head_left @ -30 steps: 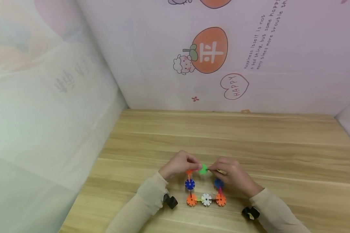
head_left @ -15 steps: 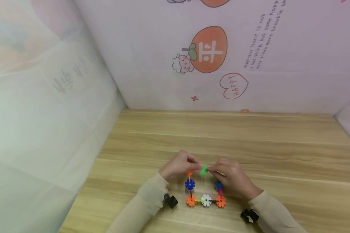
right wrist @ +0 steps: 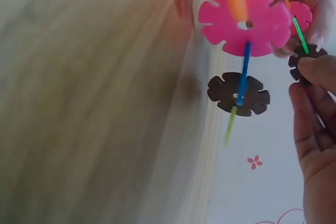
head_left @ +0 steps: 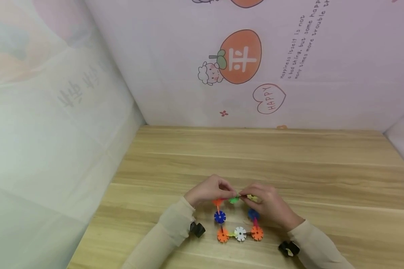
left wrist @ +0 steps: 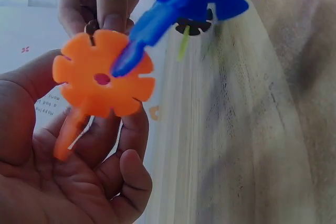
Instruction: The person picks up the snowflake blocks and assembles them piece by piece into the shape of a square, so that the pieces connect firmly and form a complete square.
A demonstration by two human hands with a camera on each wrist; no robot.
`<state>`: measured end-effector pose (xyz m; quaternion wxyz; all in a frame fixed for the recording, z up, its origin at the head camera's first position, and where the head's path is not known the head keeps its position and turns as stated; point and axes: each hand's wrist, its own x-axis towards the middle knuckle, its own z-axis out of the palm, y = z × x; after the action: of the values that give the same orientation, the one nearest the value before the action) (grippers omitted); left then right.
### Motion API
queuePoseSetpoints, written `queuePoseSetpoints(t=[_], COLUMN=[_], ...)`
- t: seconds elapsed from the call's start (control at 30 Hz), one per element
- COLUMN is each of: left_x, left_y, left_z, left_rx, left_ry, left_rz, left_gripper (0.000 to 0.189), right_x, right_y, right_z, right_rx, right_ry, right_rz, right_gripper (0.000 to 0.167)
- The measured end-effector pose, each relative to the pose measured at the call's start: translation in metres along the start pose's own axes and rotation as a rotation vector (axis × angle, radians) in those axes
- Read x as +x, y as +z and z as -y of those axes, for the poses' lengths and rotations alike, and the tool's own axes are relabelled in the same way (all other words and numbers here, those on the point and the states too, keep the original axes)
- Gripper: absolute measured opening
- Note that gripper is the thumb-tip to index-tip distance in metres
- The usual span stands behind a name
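A ring of slotted snowflake discs is joined edge to face; near its front are a white disc (head_left: 240, 234), orange disc (head_left: 223, 235) and another orange disc (head_left: 257, 233). A blue disc (head_left: 220, 217) is on its left side. My left hand (head_left: 211, 191) pinches the green disc (head_left: 233, 200) at the far side. My right hand (head_left: 271, 203) pinches a dark brown disc (right wrist: 295, 67) that meets the green disc edge-on; fingers partly hide this joint. The right wrist view also shows a pink disc (right wrist: 262, 24) and a second brown disc (right wrist: 223, 95).
The wood-grain table (head_left: 175, 157) extends around the ring. A printed cloth wall (head_left: 175, 82) stands behind it, and a pale cloth (head_left: 70, 149) hangs at the left. Black wrist straps (head_left: 197, 229) show at both sleeves.
My left fingertips have shifted right onto the green disc, closer to my right fingertips. The front of the ring has moved slightly nearer. A yellow piece now shows beneath my right hand.
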<state>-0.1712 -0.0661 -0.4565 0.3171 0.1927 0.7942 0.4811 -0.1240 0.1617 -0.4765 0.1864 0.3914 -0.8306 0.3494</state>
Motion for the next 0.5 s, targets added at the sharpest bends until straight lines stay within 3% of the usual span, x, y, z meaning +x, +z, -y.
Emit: queuePoseSetpoints(t=[0.1,0.33,0.4,0.5], left_x=[-0.001,-0.002,-0.002,-0.002], left_y=[0.0,-0.001,0.0,0.0], left_z=[-0.001,-0.004,-0.004,-0.005], left_rx=[0.006,0.021,0.005,-0.021], left_ry=[-0.003,0.004,0.001,-0.003], left_rz=[0.0,-0.001,-0.001,-0.002], left_gripper=[0.014,0.011,0.009,0.009], right_x=[-0.005,-0.014,-0.015,-0.015], right_y=[-0.004,-0.016,-0.018,-0.019], right_z=[-0.001,-0.006,-0.008,-0.01], right_rx=[-0.016,0.062,0.078,0.075], right_ry=[0.122,0.567,0.63,0.659], right_rz=[0.033,0.158,0.193,0.232], right_gripper=[0.028,0.021,0.024,0.026])
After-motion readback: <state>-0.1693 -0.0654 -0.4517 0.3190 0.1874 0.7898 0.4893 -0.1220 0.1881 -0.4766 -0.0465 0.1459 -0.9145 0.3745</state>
